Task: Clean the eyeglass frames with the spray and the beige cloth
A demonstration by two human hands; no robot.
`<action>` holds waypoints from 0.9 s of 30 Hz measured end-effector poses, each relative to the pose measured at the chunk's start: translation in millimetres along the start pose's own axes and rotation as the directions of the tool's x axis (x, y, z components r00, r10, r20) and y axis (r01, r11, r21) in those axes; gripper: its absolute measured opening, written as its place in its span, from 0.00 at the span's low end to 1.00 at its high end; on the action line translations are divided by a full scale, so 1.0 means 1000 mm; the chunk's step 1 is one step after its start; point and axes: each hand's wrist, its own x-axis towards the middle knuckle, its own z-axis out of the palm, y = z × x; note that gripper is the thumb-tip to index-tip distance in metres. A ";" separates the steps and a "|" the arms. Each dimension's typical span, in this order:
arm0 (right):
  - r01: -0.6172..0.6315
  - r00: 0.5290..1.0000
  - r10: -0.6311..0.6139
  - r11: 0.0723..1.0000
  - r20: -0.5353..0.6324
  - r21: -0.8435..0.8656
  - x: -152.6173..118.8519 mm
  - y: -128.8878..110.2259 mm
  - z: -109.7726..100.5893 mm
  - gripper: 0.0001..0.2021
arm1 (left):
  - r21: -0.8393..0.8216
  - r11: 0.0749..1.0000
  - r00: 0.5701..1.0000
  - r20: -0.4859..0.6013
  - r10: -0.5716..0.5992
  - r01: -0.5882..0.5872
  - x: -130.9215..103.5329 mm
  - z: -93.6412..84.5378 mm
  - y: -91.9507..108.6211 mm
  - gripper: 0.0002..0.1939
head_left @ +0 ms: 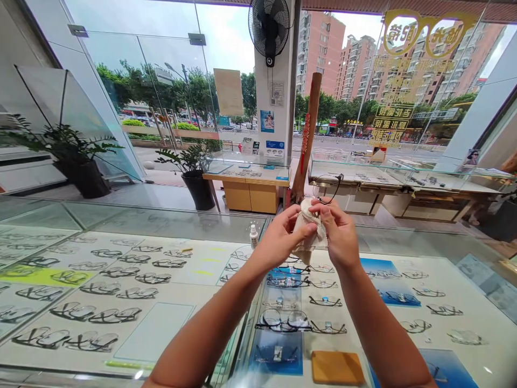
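Note:
Both of my hands are raised above a glass display counter, close together. A cream cleaning cloth (307,231) is bunched between them, with its lower end hanging down. My left hand (288,231) is closed on the cloth, the thumb pressed across it. In my right hand (340,233) is a pair of glasses (326,187) with thin dark rims, one lens and rim standing up above the fingers. The cloth covers the other part of the glasses. My right thumb and fingers also press against the cloth.
Rows of eyeglass frames (137,292) lie under the counter's glass. A small white spray bottle (253,236) stands on the counter left of my hands. A tan block (337,367) is near the front. Beyond are potted plants (197,188), a wooden post (311,118) and further display cases (250,194).

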 end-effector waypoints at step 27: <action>-0.063 0.998 0.066 0.992 -0.025 0.105 -0.007 0.002 0.010 0.16 | 0.206 0.962 0.982 -0.024 0.186 -0.177 0.004 0.003 -0.005 0.24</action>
